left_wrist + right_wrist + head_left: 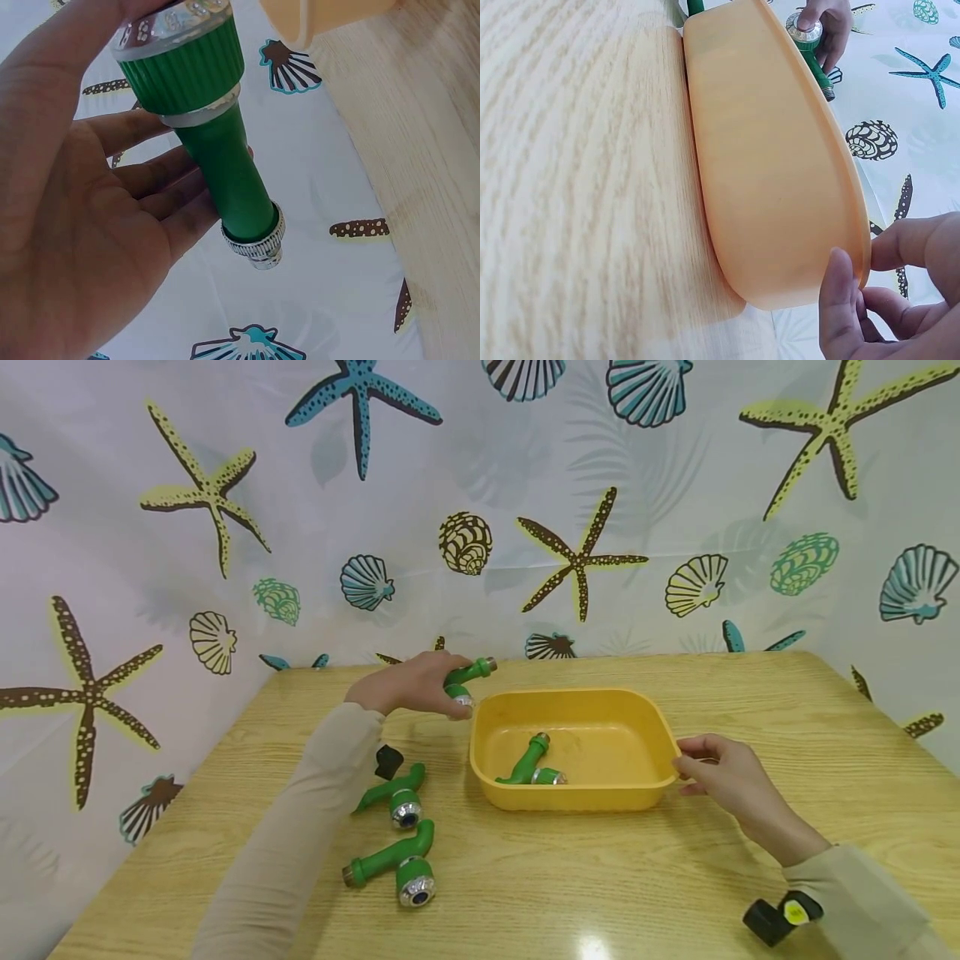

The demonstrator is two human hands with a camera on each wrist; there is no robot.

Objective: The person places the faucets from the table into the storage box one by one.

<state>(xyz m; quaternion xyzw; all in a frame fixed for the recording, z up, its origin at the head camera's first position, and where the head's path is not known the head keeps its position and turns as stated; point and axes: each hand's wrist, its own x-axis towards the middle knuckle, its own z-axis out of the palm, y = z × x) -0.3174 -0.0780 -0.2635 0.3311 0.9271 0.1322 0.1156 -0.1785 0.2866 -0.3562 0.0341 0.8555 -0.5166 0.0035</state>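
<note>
My left hand (416, 683) grips a green water tap (471, 672) just beyond the far left corner of a yellow plastic basin (573, 797). In the left wrist view the fingers and thumb hold that tap (229, 165) near its silver-trimmed end. My right hand (723, 772) pinches the basin's right rim between thumb and fingers, as the right wrist view also shows on the basin wall (772, 165). Inside the basin, toward its left, lies another green tap (527, 764). Two more green taps, one farther (397, 793) and one nearer (401, 860), lie on the table left of the basin.
The wooden table (585, 877) carries everything and ends at a curtain (420, 527) printed with starfish and shells. A small black object (388, 762) shows beside my left sleeve. Another black piece (772, 920) sits at my right sleeve.
</note>
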